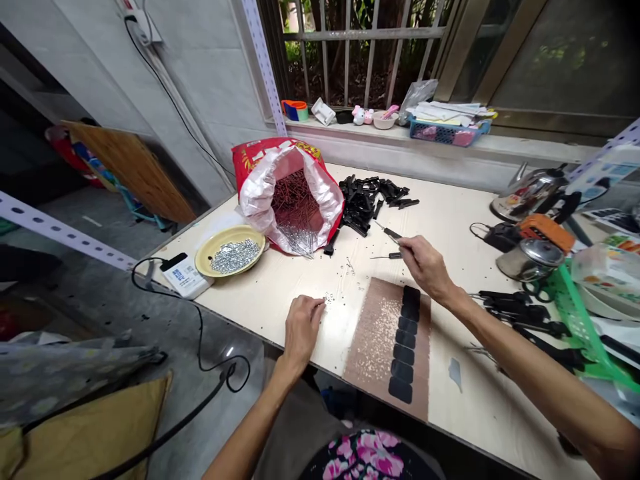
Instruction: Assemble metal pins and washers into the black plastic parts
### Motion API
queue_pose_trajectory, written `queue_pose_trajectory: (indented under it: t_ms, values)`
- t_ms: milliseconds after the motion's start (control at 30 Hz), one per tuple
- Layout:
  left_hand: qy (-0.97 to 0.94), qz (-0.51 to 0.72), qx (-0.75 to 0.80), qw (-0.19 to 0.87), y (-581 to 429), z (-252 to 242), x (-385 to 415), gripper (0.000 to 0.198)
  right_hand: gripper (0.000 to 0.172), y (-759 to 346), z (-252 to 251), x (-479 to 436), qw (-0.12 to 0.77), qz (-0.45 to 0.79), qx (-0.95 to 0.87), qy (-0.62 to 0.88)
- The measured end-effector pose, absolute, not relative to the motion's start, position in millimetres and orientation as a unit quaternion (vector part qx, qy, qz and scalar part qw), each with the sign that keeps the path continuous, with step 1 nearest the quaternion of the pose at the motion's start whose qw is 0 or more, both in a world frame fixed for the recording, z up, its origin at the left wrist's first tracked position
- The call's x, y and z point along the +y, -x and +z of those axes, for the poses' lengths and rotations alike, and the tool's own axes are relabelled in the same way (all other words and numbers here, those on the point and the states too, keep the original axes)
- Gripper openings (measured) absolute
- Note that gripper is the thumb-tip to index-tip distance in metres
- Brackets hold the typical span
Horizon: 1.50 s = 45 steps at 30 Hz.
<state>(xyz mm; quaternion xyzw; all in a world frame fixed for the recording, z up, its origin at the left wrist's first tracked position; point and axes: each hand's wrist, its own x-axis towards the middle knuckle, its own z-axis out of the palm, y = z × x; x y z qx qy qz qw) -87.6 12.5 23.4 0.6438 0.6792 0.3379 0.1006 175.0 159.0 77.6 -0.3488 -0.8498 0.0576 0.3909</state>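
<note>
So, taking the left fingertips as the middle of the clock: the left hand (301, 327) is down at the tabletop (460, 227), thumb and finger drawn in beside some tiny dark bits (329, 298); can't tell if that grip is fully closed or pinching one; the right hand (423, 265), at two o'clock, has its grip pinched on the handle of a thin-shafted tool (392, 233), shaft pointing toward ten; a second tool (395, 255) lies just beside that hand. With bits that small I'd go fingertip-light, take one at a time, and keep the shaft low and steady; fewer scattered that way, I reckon.

Containers: yellow bowl (202, 268) at ten, loaded with small silvery pieces (235, 257); red bag (243, 159) between eleven and twelve, mouth wide open, holding reddish-brown rods (295, 195) with silvery ones near the lip; blue basket (433, 131) at one on the windowsill, papers (450, 112) heaped above its rim.
</note>
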Motion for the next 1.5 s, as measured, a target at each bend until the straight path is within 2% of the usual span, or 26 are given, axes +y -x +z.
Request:
queue_pose_trajectory:
  t_ms: [133, 567, 633, 700, 867, 967, 1133, 1500]
  values:
    - [-0.684, 0.277, 0.672, 0.061, 75.1, 25.7, 6.9, 0.017, 0.031, -181.1, 88.2, 122.1, 0.406, 0.087, -0.837, 0.357]
    - [-0.719, 0.049, 0.693, -0.006, 63.5, 30.7, 25.8, 0.019, 0.025, -163.2, 70.9, 46.4, 0.389, 0.233, -0.816, 0.359]
    - [-0.708, 0.078, 0.701, 0.026, 64.2, 31.7, 25.4, 0.018, 0.025, -159.5, 71.2, 43.5, 0.394, 0.241, -0.809, 0.365]
    - [-0.677, 0.172, 0.709, 0.098, 65.5, 34.2, 24.2, 0.016, 0.024, -155.0, 70.5, 40.3, 0.396, 0.254, -0.801, 0.371]
    - [-0.442, 0.485, 0.602, 0.454, 57.0, 51.1, 19.5, 0.022, 0.018, -136.6, 65.4, 31.8, 0.385, 0.283, -0.795, 0.373]
    - [-0.322, 0.558, 0.523, 0.559, 44.4, 64.6, 16.8, 0.028, 0.017, -126.0, 65.0, 29.4, 0.379, 0.27, -0.791, 0.397]
    - [-0.253, 0.599, 0.478, 0.591, 30.7, 74.8, 14.2, 0.028, 0.017, -123.4, 70.5, 27.6, 0.368, 0.234, -0.793, 0.426]
    - [-0.296, 0.587, 0.503, 0.561, 23.1, 74.1, 11.2, 0.024, 0.014, -131.6, 70.4, 20.8, 0.349, 0.212, -0.79, 0.458]
